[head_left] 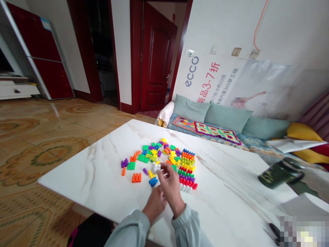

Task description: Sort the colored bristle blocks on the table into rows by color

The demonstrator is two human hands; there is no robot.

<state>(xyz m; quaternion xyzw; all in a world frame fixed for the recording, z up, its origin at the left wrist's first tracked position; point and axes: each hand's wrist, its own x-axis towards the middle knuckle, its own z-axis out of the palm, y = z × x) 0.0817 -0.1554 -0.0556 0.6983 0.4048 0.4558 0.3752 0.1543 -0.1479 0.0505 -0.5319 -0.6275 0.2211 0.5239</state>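
My right hand (170, 187) pinches a white toy building block (155, 168) with rounded tops, held just above the table. Close below it, my left hand (155, 204) is curled closed; what it holds, if anything, is hidden by the fingers. Beside my right hand, rows of coloured blocks (187, 161) stand lined up by colour, and the white row (185, 188) nearest me is partly covered by that hand. A blue block (153, 181) lies just left of my hands, and an orange block (136, 177) sits farther left. Loose blocks (143, 158) in several colours are scattered beyond.
The white marble-patterned table (102, 171) carries everything. A dark green flask (279, 173) lies on the right side, with a black-handled object (274, 231) near the lower right corner. Behind the table is a sofa with green cushions (226, 116); a red door (158, 58) stands ajar.
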